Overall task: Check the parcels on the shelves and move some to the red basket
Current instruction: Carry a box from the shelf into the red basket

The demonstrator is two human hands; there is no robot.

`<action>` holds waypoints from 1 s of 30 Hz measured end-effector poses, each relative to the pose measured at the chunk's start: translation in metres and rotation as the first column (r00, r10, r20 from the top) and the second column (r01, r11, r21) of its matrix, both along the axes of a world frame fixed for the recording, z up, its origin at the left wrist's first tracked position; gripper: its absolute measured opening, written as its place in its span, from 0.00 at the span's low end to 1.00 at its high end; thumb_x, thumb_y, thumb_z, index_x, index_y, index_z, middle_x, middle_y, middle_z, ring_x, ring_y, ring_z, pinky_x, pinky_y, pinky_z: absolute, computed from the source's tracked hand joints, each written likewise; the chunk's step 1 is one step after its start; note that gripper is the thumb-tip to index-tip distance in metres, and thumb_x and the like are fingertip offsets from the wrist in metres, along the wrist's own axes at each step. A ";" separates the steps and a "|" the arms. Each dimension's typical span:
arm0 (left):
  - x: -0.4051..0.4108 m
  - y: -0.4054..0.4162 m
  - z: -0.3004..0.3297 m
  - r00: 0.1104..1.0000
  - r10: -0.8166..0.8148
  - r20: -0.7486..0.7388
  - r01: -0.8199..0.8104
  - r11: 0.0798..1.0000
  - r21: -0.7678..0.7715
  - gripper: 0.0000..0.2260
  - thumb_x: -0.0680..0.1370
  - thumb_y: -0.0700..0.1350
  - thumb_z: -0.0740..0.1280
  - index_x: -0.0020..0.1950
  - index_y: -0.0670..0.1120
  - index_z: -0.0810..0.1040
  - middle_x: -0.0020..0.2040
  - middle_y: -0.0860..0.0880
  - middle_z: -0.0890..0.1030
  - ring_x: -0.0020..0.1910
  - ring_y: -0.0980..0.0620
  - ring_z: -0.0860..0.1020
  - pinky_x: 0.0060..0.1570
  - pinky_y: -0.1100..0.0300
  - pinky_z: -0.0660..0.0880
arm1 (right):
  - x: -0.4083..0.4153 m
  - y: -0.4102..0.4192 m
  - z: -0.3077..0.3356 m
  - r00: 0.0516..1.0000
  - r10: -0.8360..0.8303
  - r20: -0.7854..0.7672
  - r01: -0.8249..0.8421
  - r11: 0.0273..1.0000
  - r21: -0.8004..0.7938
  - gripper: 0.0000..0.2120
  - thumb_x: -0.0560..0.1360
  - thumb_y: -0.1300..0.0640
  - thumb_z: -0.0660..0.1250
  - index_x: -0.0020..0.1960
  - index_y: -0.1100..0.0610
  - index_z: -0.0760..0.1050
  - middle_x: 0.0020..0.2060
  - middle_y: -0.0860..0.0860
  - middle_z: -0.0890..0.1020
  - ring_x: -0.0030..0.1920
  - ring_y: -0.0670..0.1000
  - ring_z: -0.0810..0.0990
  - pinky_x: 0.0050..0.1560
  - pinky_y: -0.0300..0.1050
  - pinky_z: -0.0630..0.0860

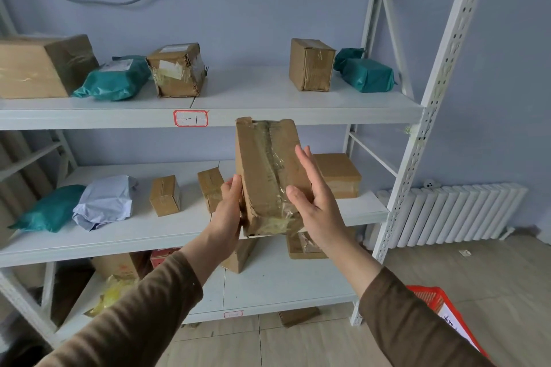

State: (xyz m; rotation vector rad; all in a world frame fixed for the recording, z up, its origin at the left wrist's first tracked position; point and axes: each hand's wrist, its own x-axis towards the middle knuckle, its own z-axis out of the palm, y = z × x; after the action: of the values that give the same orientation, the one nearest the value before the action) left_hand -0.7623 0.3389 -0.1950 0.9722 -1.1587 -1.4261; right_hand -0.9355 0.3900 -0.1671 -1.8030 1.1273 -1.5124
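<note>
Person stands at the white shelf rack [298, 104], both arms up in brown sleeves. A long cardboard parcel [268, 176], taped down its middle, is held upright in front of the rack, its top edge just below the rack's upper shelf lip and the red-bordered label [190, 118]. Left hand [228, 211] grips the parcel's lower left edge, fingers wrapped around it. Right hand [316, 202] is at the parcel's right side with fingers spread apart and mostly straight; thumb lies on the front face, and whether the other fingers touch the box cannot be told. Red basket [441, 313] sits on the floor right of the rack, low near the right sleeve, only partly in view. On the rack's upper shelf: cardboard boxes and teal bags [366, 74]. On the middle shelf behind the held parcel: a teal bag, a white bag [104, 201], small boxes. More boxes on the rack's bottom shelf. White radiator [453, 214] stands against the wall right of the rack.
</note>
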 end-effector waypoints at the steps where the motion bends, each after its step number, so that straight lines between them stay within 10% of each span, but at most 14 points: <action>1: -0.003 0.007 0.006 0.996 -0.087 -0.033 0.087 0.996 -0.018 0.30 0.84 0.67 0.50 0.78 0.50 0.69 0.69 0.48 0.81 0.67 0.51 0.80 0.67 0.50 0.74 | 0.003 -0.001 0.000 1.000 -0.020 -0.001 0.020 1.000 -0.004 0.30 0.84 0.63 0.62 0.81 0.45 0.59 0.83 0.44 0.54 0.77 0.55 0.62 0.72 0.47 0.67; 4: -0.001 0.020 0.020 0.965 -0.201 -0.167 0.211 0.976 0.046 0.35 0.81 0.70 0.47 0.76 0.49 0.74 0.70 0.46 0.81 0.68 0.47 0.80 0.66 0.47 0.75 | 0.010 -0.002 0.003 0.999 -0.041 -0.028 0.042 0.999 0.029 0.29 0.84 0.60 0.61 0.82 0.47 0.58 0.82 0.42 0.58 0.80 0.36 0.53 0.78 0.35 0.57; 11: 0.023 0.011 0.003 0.800 -0.155 -0.579 0.316 0.930 0.188 0.31 0.79 0.67 0.61 0.74 0.49 0.77 0.71 0.39 0.78 0.66 0.35 0.78 0.72 0.29 0.64 | 0.015 0.003 0.008 0.995 0.099 0.006 -0.099 0.995 0.018 0.31 0.84 0.67 0.58 0.82 0.49 0.55 0.79 0.44 0.64 0.79 0.40 0.61 0.79 0.47 0.64; 15: 0.028 0.007 -0.008 0.762 -0.114 -0.638 0.294 0.938 0.184 0.31 0.79 0.67 0.61 0.75 0.50 0.75 0.73 0.39 0.77 0.72 0.35 0.74 0.72 0.32 0.67 | 0.001 -0.008 0.010 0.996 -0.089 -0.001 0.086 0.963 0.255 0.52 0.70 0.42 0.77 0.82 0.39 0.46 0.83 0.42 0.54 0.82 0.46 0.53 0.81 0.60 0.55; 17: 0.028 0.007 -0.008 0.780 -0.082 -0.620 0.246 0.952 0.184 0.29 0.80 0.66 0.61 0.74 0.49 0.77 0.70 0.41 0.79 0.66 0.38 0.79 0.67 0.39 0.74 | -0.002 -0.008 0.011 0.992 -0.041 0.122 -0.023 0.876 0.481 0.57 0.60 0.34 0.80 0.81 0.36 0.51 0.82 0.44 0.60 0.81 0.51 0.59 0.80 0.64 0.53; 22: 0.022 0.000 -0.011 0.868 -0.016 -0.497 0.150 0.962 0.229 0.26 0.81 0.65 0.62 0.69 0.49 0.82 0.68 0.42 0.81 0.65 0.40 0.81 0.65 0.43 0.76 | -0.003 -0.004 -0.006 0.830 0.049 0.556 -0.436 0.679 0.591 0.21 0.72 0.38 0.71 0.64 0.38 0.78 0.59 0.45 0.86 0.65 0.52 0.80 0.74 0.73 0.62; 30: 0.003 0.002 -0.021 0.990 -0.108 -0.085 0.112 0.993 0.037 0.27 0.85 0.65 0.52 0.75 0.52 0.75 0.72 0.45 0.79 0.70 0.44 0.78 0.70 0.47 0.72 | -0.025 -0.009 -0.029 0.823 -0.148 0.549 -0.254 0.769 0.587 0.17 0.73 0.36 0.72 0.61 0.39 0.78 0.57 0.46 0.87 0.64 0.53 0.81 0.70 0.62 0.71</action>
State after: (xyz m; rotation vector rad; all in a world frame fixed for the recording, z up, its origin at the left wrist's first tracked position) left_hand -0.7594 0.3411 -0.2164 0.8808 -1.1396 -1.5701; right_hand -0.9601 0.3814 -0.1960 -0.8175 1.0749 -1.2690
